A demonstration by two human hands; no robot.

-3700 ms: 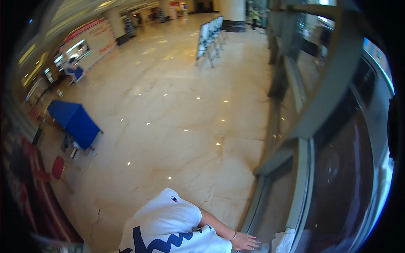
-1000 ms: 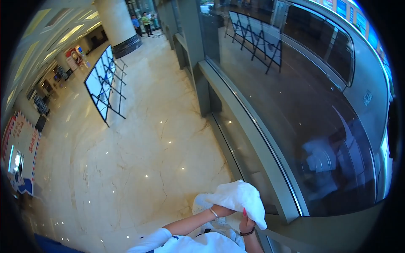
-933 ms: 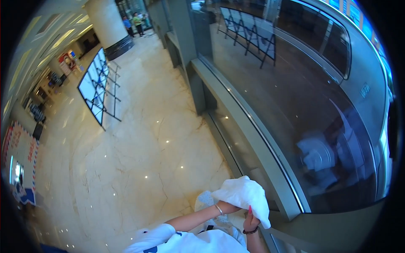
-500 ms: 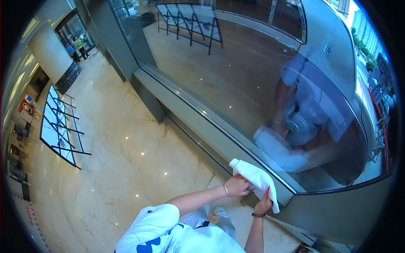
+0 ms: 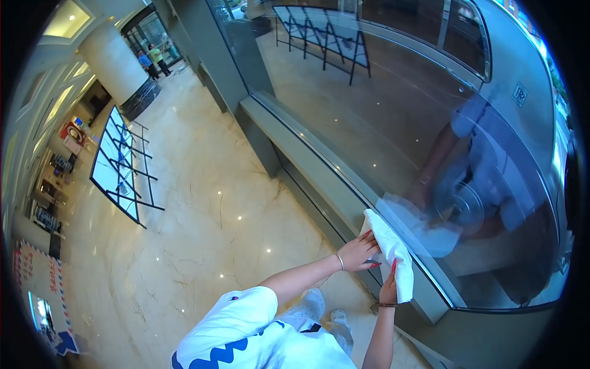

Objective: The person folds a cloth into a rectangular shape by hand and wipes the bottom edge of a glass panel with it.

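Note:
A folded white cloth (image 5: 393, 258) spans both my hands, close against the grey window frame and the lower edge of the glass. My left hand (image 5: 359, 252), with a thin bracelet at its wrist, has its fingers on the cloth's near side. Lower and to the right, my right hand (image 5: 389, 288) pinches the near part of the cloth, a beaded bracelet at its wrist. Beyond the cloth, the large glass pane (image 5: 381, 141) carries a faint reflection of a person and a white cloth. The far side of the cloth is hidden.
The grey window frame (image 5: 307, 147) runs diagonally along my right. Left of me stands a panel on black legs (image 5: 117, 160) on the marble floor (image 5: 209, 184). A round pillar (image 5: 110, 58) and two people (image 5: 153, 60) are farther back. A vehicle (image 5: 516, 55) shows behind the glass.
My view has swung, so the room sits farther right in the picture. Both hands and the cloth have shifted along the frame, away from its near corner, and the cloth hangs more upright.

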